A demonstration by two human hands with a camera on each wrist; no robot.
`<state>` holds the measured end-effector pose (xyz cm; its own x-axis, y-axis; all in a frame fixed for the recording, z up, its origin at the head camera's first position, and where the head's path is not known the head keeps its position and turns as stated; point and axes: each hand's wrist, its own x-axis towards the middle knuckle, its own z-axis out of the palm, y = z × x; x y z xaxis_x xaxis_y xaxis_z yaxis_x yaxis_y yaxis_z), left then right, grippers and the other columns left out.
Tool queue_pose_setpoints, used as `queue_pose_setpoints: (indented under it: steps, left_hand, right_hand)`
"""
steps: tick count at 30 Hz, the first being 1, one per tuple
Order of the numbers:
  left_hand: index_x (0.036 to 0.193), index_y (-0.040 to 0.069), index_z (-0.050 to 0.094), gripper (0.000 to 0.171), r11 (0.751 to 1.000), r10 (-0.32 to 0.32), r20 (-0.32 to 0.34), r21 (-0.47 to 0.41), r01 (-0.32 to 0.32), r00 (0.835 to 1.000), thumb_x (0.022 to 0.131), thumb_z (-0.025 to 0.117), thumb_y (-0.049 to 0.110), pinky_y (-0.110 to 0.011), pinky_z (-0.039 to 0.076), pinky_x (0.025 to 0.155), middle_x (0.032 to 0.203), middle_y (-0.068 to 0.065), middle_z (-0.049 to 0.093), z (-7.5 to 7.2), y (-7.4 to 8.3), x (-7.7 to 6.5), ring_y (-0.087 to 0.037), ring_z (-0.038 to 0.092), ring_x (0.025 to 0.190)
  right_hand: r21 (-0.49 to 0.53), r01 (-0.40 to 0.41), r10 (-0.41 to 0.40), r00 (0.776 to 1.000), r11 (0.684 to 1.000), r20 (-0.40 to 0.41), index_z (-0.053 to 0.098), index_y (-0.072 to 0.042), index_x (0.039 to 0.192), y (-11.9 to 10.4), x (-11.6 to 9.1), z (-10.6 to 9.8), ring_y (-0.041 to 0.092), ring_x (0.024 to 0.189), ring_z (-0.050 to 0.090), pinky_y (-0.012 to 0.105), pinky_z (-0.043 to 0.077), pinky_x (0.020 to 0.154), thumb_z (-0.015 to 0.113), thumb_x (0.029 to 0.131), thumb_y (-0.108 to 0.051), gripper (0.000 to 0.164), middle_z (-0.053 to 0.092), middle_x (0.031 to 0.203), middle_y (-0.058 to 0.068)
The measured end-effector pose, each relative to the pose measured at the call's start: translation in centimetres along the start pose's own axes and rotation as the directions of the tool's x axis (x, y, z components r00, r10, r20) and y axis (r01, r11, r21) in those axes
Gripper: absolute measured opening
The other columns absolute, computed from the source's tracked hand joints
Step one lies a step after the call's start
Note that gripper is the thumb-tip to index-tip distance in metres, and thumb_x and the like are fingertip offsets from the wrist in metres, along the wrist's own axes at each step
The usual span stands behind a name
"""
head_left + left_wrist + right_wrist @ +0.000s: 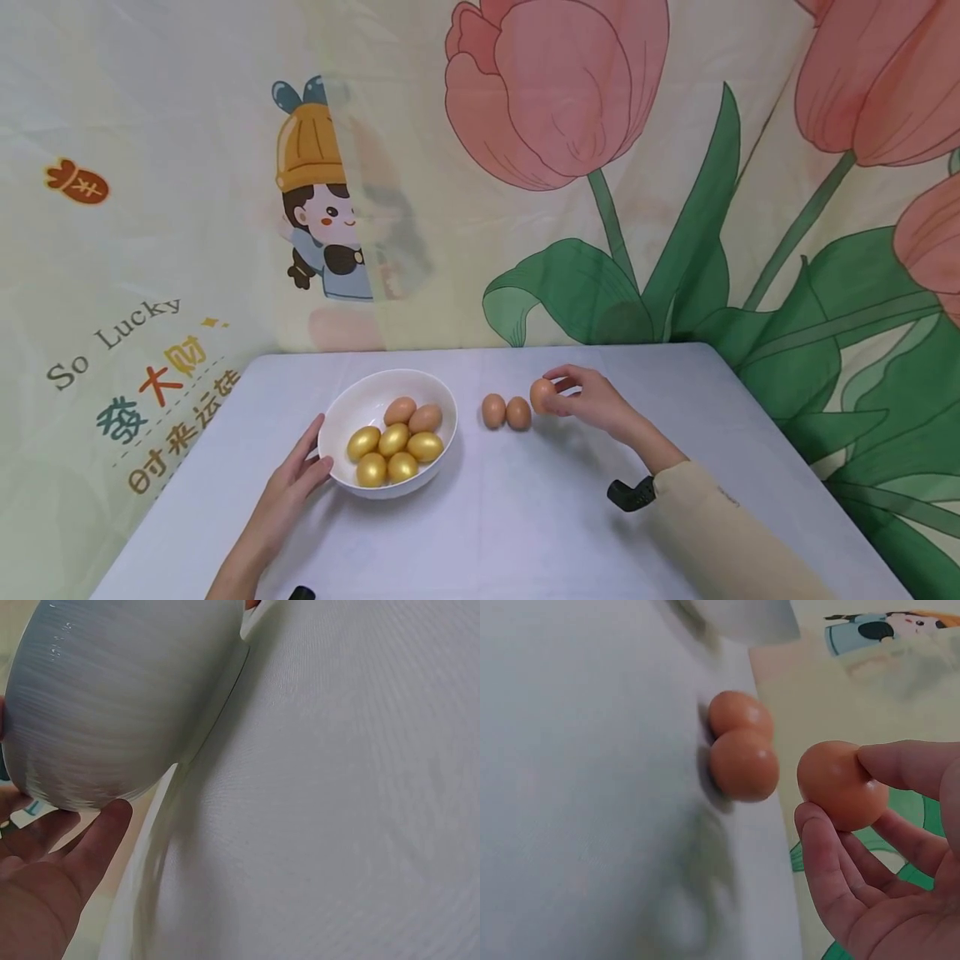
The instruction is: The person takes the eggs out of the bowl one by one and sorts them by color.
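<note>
My right hand [592, 402] pinches a brown egg [838, 786] between thumb and fingers, raised above the white table. Two more brown eggs, a left one [492, 411] and a right one [518, 413], lie side by side just left of it. At the left, a white bowl [388, 492] holds several golden eggs [393, 438] and two brown eggs [401, 411]. Against the bowl's left side rests my left hand [288, 487], its thumb and fingers spread along the outer wall. The left wrist view shows those fingertips touching the bowl [112, 697].
A white cloth covers the table [495, 542]. Behind it hangs a printed backdrop with large tulips [570, 92] and a cartoon figure [322, 208]. A black wrist device [632, 494] sits at the right sleeve's cuff.
</note>
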<state>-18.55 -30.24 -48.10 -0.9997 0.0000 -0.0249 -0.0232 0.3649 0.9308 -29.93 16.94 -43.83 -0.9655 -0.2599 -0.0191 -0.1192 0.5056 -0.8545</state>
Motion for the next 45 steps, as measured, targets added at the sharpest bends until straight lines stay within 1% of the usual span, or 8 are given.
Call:
queue_pose_setpoints:
  steps: [3,5,10,14,19,25,34,45]
  left_hand:
    - [0.173,0.024,0.013,0.076,1.000,0.002,0.002,0.001,-0.002,1.000,0.112,0.054,0.041,-0.004,0.042,0.097,0.178,-0.014,0.014,0.0,0.1,0.0,-0.043,0.038,0.152]
    - [0.173,0.025,0.013,0.075,1.000,0.003,0.002,0.003,-0.003,1.000,0.112,0.054,0.041,-0.005,0.043,0.097,0.178,-0.014,0.014,0.0,0.1,0.0,-0.042,0.038,0.152]
    - [0.173,0.025,0.013,0.075,1.000,-0.001,0.002,0.002,0.001,1.000,0.112,0.054,0.039,-0.005,0.043,0.097,0.178,-0.014,0.013,0.0,0.0,-0.1,-0.042,0.038,0.152]
    - [0.173,0.024,0.013,0.074,1.000,0.007,0.002,0.005,-0.007,1.000,0.112,0.054,0.038,-0.005,0.043,0.098,0.178,-0.015,0.014,0.0,0.0,-0.3,-0.044,0.038,0.152]
    - [0.173,0.025,0.014,0.074,1.000,0.011,-0.006,0.002,-0.011,1.000,0.112,0.054,0.040,-0.006,0.043,0.098,0.178,-0.014,0.015,0.2,0.0,-0.1,-0.041,0.038,0.152]
    - [0.173,0.024,0.014,0.075,1.000,0.024,-0.010,-0.002,-0.024,1.000,0.112,0.054,0.041,-0.006,0.044,0.098,0.178,-0.014,0.015,0.2,0.0,0.0,-0.041,0.038,0.151]
    - [0.173,0.024,0.015,0.075,1.000,0.016,-0.010,-0.005,-0.016,1.000,0.112,0.054,0.041,-0.006,0.044,0.098,0.178,-0.012,0.015,0.1,-0.1,0.1,-0.042,0.038,0.152]
    - [0.173,0.027,0.015,0.075,1.000,0.002,-0.011,0.017,-0.002,1.000,0.111,0.054,0.043,-0.005,0.043,0.097,0.178,-0.013,0.015,0.2,0.0,0.0,-0.044,0.038,0.153]
  right_hand:
    - [-0.013,-0.026,0.026,1.000,1.000,-0.001,0.066,-0.008,0.139,0.9,0.1,-0.1,0.023,0.103,0.069,0.041,0.064,0.088,0.081,0.095,-0.032,0.052,0.069,0.127,0.014]
    - [-0.027,-0.037,0.037,0.999,0.999,0.000,0.066,-0.009,0.138,1.5,0.3,-0.1,0.021,0.101,0.070,0.040,0.063,0.087,0.081,0.095,-0.033,0.052,0.069,0.126,0.014]
    - [-0.078,-0.058,0.058,0.998,0.995,0.001,0.068,-0.012,0.134,2.5,0.6,0.3,0.025,0.109,0.066,0.039,0.059,0.088,0.081,0.093,-0.037,0.050,0.070,0.125,0.012]
    - [-0.091,-0.085,0.085,0.996,0.992,-0.011,0.069,-0.013,0.134,3.0,0.9,0.7,0.027,0.111,0.064,0.039,0.058,0.087,0.081,0.093,-0.035,0.048,0.070,0.124,0.011]
    - [-0.058,-0.122,0.120,0.992,0.991,-0.021,0.068,-0.009,0.134,3.4,1.2,1.3,0.021,0.096,0.069,0.035,0.062,0.084,0.081,0.093,-0.029,0.048,0.069,0.122,0.014]
    - [-0.024,-0.155,0.155,0.988,0.988,-0.024,0.068,-0.008,0.133,3.7,1.6,1.9,0.017,0.084,0.071,0.033,0.064,0.080,0.080,0.093,-0.023,0.045,0.068,0.119,0.015]
    - [-0.063,-0.162,0.161,0.987,0.985,-0.028,0.067,-0.008,0.134,3.5,1.8,2.1,0.017,0.083,0.072,0.032,0.064,0.078,0.078,0.094,-0.023,0.044,0.068,0.118,0.015]
    - [-0.064,-0.174,0.174,0.985,0.983,-0.009,0.066,-0.007,0.135,3.6,2.1,2.2,0.017,0.083,0.072,0.032,0.064,0.078,0.079,0.095,-0.023,0.045,0.068,0.118,0.015]
